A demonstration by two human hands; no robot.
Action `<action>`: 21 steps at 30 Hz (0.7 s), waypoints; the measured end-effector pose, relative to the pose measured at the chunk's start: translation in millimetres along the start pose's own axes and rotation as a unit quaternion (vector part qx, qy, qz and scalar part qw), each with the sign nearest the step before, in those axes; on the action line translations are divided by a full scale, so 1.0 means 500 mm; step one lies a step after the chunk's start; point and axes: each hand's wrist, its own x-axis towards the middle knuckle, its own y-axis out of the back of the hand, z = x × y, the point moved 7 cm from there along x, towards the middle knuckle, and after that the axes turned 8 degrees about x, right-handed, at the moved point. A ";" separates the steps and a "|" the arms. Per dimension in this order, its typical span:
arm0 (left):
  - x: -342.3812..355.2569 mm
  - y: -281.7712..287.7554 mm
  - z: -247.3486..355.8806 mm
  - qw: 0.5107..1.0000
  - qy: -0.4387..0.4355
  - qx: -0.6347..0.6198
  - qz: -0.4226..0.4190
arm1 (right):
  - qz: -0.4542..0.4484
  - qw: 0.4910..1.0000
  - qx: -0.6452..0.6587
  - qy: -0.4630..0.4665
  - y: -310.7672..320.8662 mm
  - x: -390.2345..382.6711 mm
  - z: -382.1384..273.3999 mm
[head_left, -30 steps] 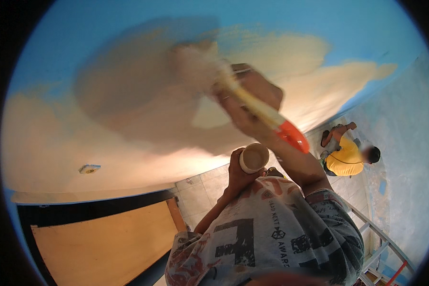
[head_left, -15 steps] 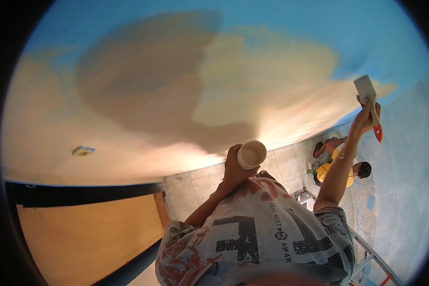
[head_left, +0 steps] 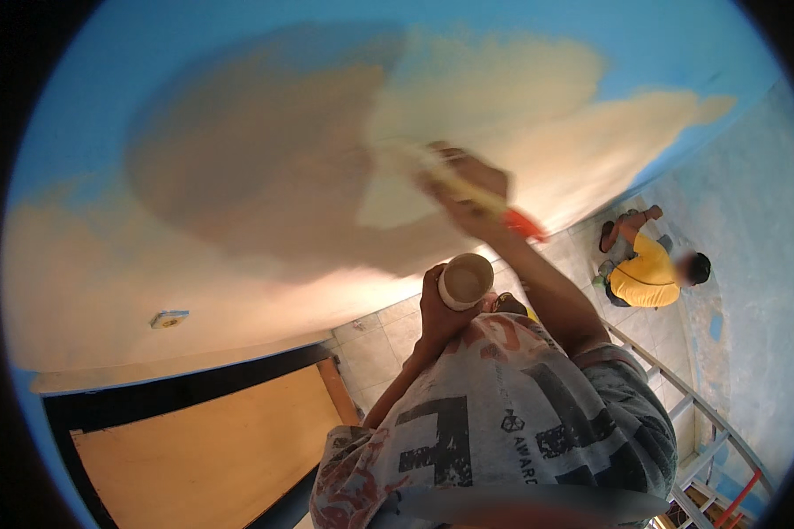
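Observation:
My right hand point(head_left: 469, 189), blurred by motion, grips a wide paintbrush point(head_left: 523, 220) with a pale yellow handle tipped in red; its bristles are smeared against the wall, so contact cannot be judged. The wall point(head_left: 516, 97) is painted blue above, with a large cream, cloud-like patch below, crossed by a big shadow. My left hand point(head_left: 434, 317) is wrapped round a white cup point(head_left: 465, 282) held near my body, with pale liquid inside.
A co-worker in a yellow shirt point(head_left: 644, 278) crouches on the tiled floor point(head_left: 370, 353) at the right. An aluminium ladder point(head_left: 706, 414) stands lower right. A light wooden board point(head_left: 203, 445) in a dark opening and a small wall fixture point(head_left: 169, 319) are at the left.
Half a second ago my right hand held the brush out at the far right; it has swung back to the wall's middle, similar to a second ago. The cup has barely shifted.

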 end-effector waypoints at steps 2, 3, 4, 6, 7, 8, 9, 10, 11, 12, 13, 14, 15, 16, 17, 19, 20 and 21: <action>-0.008 0.006 -0.006 1.000 0.004 -0.001 0.014 | 0.089 0.995 -0.037 -0.013 0.139 -0.040 0.100; -0.012 0.009 -0.005 1.000 0.004 0.004 0.017 | 0.144 0.989 -0.021 -0.021 0.223 -0.067 0.167; -0.010 0.010 -0.006 1.000 0.003 0.005 0.022 | 0.146 0.988 -0.028 0.046 0.305 -0.071 0.198; -0.008 0.004 -0.033 1.000 0.009 0.001 0.026 | 0.218 0.964 -0.131 -0.073 0.450 -0.105 0.292; -0.010 0.007 -0.040 1.000 0.013 0.003 0.025 | 0.249 0.956 -0.135 -0.073 0.459 -0.099 0.281; -0.017 0.008 -0.044 0.999 0.017 0.004 0.028 | 0.276 0.948 -0.138 -0.076 0.463 -0.099 0.268; -0.025 0.009 -0.047 0.999 0.021 0.005 0.031 | 0.299 0.940 -0.142 -0.081 0.466 -0.102 0.251; -0.027 0.010 -0.046 0.999 0.022 0.005 0.032 | 0.272 0.939 -0.197 -0.073 0.446 -0.097 0.230; -0.030 0.009 -0.044 0.999 0.023 0.000 0.025 | 0.262 0.949 -0.172 -0.027 0.403 -0.095 0.224; -0.031 0.011 -0.037 1.000 0.024 -0.002 0.019 | 0.253 0.957 -0.144 0.018 0.346 -0.091 0.215; -0.030 0.012 -0.034 1.000 0.025 -0.004 0.014 | 0.206 0.958 -0.196 0.018 0.275 -0.085 0.174; -0.032 0.012 -0.036 1.000 0.016 0.003 0.014 | 0.252 0.963 -0.097 -0.009 0.220 -0.064 0.107; -0.039 0.013 -0.045 1.000 0.009 0.008 0.017 | 0.215 0.974 -0.071 -0.014 0.168 -0.050 0.037; -0.045 0.017 -0.047 1.000 0.002 0.014 0.020 | 0.150 0.986 -0.070 -0.020 0.109 -0.054 0.006; -0.048 0.020 -0.050 0.999 0.017 0.013 0.027 | 0.116 0.992 -0.047 -0.004 0.067 -0.058 -0.024; -0.049 0.023 -0.055 0.999 0.043 0.008 0.027 | 0.079 0.996 0.041 0.032 0.019 -0.057 -0.062; -0.056 0.027 -0.060 0.999 0.033 0.010 0.033 | 0.054 0.997 0.047 0.006 0.011 -0.051 -0.064; -0.063 0.038 -0.076 0.999 0.023 0.012 0.042 | -0.001 0.998 0.010 -0.056 0.009 -0.035 -0.066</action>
